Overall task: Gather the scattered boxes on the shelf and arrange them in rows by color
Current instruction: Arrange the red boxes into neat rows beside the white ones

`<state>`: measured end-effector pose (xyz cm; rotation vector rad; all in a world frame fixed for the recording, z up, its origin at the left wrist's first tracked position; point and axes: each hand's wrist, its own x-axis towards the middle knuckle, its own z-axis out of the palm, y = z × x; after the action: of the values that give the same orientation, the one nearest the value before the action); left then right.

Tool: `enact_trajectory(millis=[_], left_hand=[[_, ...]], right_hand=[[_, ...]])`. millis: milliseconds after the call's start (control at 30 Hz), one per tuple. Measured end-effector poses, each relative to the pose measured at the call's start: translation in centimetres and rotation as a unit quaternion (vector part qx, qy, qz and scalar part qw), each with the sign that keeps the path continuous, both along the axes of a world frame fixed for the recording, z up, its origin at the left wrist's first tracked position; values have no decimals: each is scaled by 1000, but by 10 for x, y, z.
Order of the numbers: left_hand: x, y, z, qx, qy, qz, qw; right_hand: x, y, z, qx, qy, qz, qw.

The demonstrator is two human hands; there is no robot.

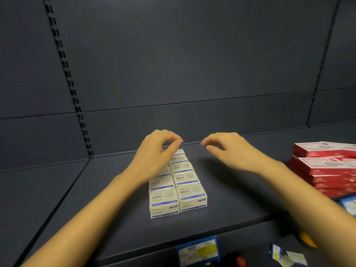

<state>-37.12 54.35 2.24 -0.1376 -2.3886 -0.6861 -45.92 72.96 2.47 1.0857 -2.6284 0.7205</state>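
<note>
Several small white boxes with blue stripes (185, 182) stand in two neat rows running front to back on the dark shelf (107, 199). My left hand (156, 151) hovers over the far end of the left row, fingers curled with thumb and forefinger nearly touching, holding nothing; it hides some of the far boxes. My right hand (229, 149) floats above the bare shelf to the right of the rows, fingers loosely bent and apart, empty. Stacks of flat red boxes (325, 168) sit at the right edge of the shelf.
The shelf's back panel (192, 74) rises close behind the rows. A slotted upright (77, 105) stands at the left. A blue and yellow price label (198, 251) hangs on the front edge. Blue and white items (287, 256) lie below at the lower right.
</note>
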Motion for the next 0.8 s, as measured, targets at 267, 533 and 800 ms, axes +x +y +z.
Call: enact_trajectory(millis=[267,533,800], left_hand=[[2,86,25,-63,-26,-68,995],[-40,179,19,-33,-48,-69,996],[-77,223,12,16,-134,-61,989]], right_hand=[[-3,86,47,100,47,30,993],[-48,199,63,146,10,58,987],[-94,271,58,140,-40,78,986]])
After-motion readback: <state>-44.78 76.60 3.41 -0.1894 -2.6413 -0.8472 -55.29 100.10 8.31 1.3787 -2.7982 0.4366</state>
